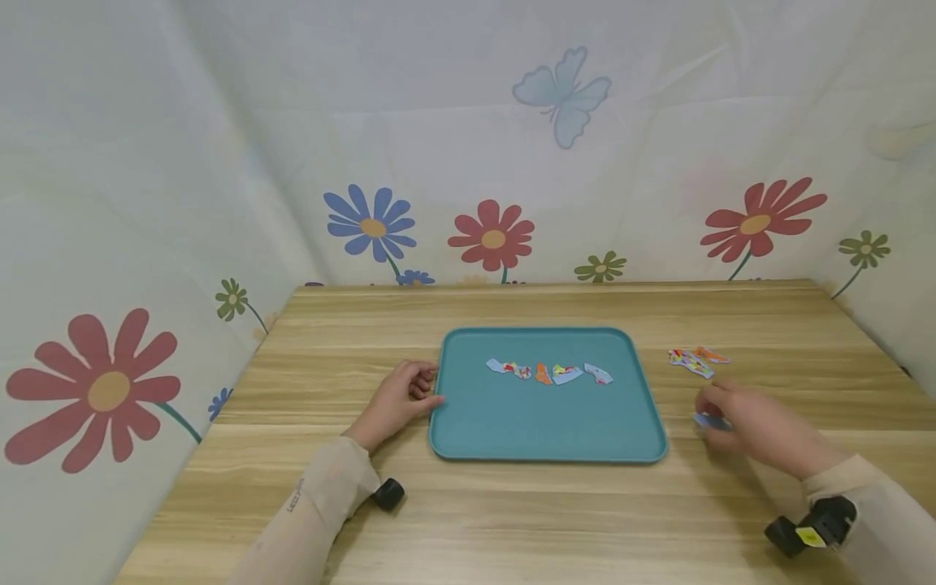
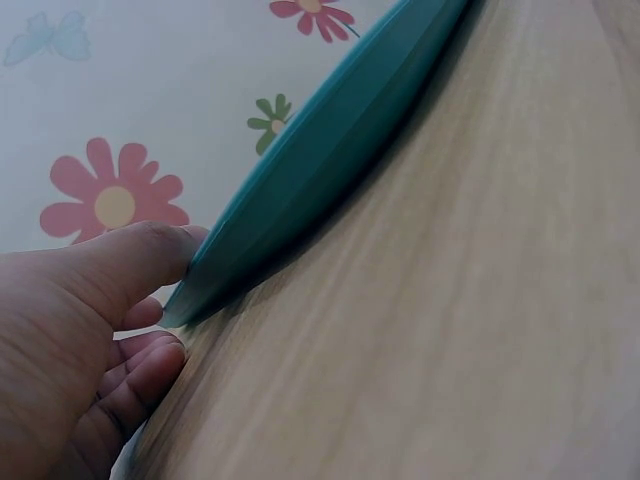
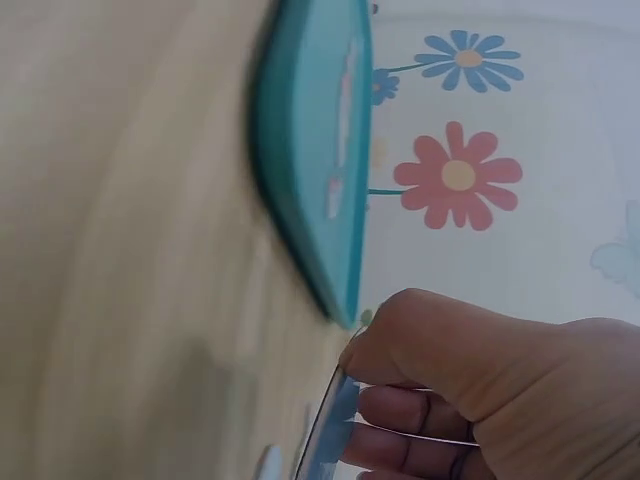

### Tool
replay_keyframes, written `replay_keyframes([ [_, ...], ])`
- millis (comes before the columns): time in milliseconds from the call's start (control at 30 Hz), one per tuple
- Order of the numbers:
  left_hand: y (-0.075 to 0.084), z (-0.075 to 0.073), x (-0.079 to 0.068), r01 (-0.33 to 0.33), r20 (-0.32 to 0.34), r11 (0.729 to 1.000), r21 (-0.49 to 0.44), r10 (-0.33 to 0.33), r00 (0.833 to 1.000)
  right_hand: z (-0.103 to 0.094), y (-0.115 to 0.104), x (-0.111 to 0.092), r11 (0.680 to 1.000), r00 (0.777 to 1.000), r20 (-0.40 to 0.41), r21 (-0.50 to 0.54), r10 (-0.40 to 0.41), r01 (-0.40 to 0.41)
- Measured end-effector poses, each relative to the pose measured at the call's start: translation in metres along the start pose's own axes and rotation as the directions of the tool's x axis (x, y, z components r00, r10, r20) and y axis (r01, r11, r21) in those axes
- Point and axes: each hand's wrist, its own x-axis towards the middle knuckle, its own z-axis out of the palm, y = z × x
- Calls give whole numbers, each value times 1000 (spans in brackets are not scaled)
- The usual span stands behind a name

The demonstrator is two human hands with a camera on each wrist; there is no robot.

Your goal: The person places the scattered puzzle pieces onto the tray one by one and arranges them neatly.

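Note:
A teal tray (image 1: 548, 431) lies on the table with several small, irregular puzzle pieces (image 1: 566, 374), blue, orange and multicoloured, in a row across its upper half. My left hand (image 1: 398, 400) holds the tray's left edge, fingers curled beside it; in the left wrist view the thumb (image 2: 150, 260) lies against the rim. To the right of the tray, my right hand (image 1: 753, 426) pinches a light blue puzzle piece (image 1: 712, 422) just above the table. The right wrist view shows this flat piece (image 3: 335, 425) between thumb and fingers, partly hidden.
More puzzle pieces (image 1: 691, 362), multicoloured and orange, lie close together right of the tray, beyond my right hand. The wood-grain table (image 1: 512, 520) ends at a white cloth (image 1: 439, 122) printed with flowers and a butterfly. Black wrist cameras (image 1: 389, 494) sit on both sleeves.

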Motion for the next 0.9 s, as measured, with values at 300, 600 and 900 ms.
replay_keyframes([
  [300, 1, 0, 0, 15, 3, 1000, 4, -15, 1000, -13, -12, 26, 999, 999, -46, 26, -27, 28],
  [600, 0, -1, 0, 17, -1, 1000, 1, -17, 1000, -23, -35, 56, 995, 997, 45, 72, 69, -73],
  [900, -1, 0, 0, 14, 2, 1000, 3, -14, 1000, -19, -58, 82, 994, 999, -2, 108, -33, 33],
])
